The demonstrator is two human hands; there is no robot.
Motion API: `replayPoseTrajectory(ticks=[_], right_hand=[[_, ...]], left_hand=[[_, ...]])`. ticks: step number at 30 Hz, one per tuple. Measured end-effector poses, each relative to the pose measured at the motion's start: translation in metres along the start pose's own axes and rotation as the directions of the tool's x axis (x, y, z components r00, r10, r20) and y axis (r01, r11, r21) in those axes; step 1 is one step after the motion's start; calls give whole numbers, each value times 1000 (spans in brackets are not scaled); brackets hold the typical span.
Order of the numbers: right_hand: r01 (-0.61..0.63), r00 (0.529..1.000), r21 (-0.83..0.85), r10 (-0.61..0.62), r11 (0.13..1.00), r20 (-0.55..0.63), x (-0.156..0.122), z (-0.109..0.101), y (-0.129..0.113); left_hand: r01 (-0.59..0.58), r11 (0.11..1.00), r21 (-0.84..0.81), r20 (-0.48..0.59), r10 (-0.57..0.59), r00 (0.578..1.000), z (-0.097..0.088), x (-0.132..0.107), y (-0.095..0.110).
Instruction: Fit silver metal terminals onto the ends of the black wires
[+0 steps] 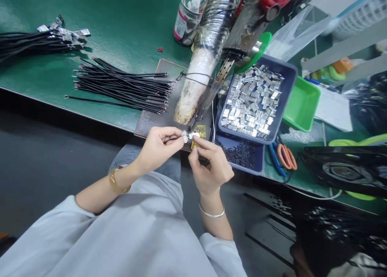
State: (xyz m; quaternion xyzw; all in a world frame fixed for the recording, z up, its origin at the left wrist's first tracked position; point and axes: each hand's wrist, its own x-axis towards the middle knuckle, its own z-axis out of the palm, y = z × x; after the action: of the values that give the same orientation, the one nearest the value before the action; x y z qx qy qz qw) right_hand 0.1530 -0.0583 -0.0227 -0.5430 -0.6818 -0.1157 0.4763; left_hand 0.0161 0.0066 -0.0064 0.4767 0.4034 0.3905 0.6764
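Note:
At the front edge of the bench my left hand (161,148) is closed in a pinch on a black cable, most of it hidden by the fingers. Whitish covers show on its fingertips. My right hand (211,164) pinches close beside it, at a small silver metal connector (190,136) between the two hands. A bit of yellow shows under the right fingertips; its kind is unclear. Just above the fingertips is the lower end of a soldering iron (208,97), mounted at a slant. Several cut black cables (121,85) with bared ends lie to the left, partly on a dark board (145,123).
A blue-grey tray (290,79) of silver metal pieces overlaps a lower tray (256,160) with small black parts. A wrapped duct (202,59) slants over the board. Nearby are a plastic jar (181,25), a green tray (302,103), orange-handled scissors (286,157) and finished cables (27,43).

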Motion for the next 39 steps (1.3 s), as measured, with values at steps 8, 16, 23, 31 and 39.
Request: replayPoseTrajectory(ticks=[8, 16, 23, 31, 39], right_hand=[[65, 998, -34, -65, 997, -5, 10, 3, 1], [82, 997, -74, -81, 994, 18, 8, 1, -1], [82, 997, -74, -81, 994, 8, 7, 0, -2], [-46, 998, -48, 49, 998, 48, 15, -1, -9], [-92, 994, -10, 93, 996, 50, 18, -2, -7]], left_hand=[[-18, 1000, 12, -46, 18, 999, 2, 2, 7], [1, 1000, 2, -15, -1, 1000, 0, 4, 10], [-10, 1000, 5, 20, 10, 1000, -1, 1, 8], [-57, 998, 38, 2, 57, 998, 2, 0, 7], [-61, 998, -14, -19, 61, 998, 4, 1, 5]])
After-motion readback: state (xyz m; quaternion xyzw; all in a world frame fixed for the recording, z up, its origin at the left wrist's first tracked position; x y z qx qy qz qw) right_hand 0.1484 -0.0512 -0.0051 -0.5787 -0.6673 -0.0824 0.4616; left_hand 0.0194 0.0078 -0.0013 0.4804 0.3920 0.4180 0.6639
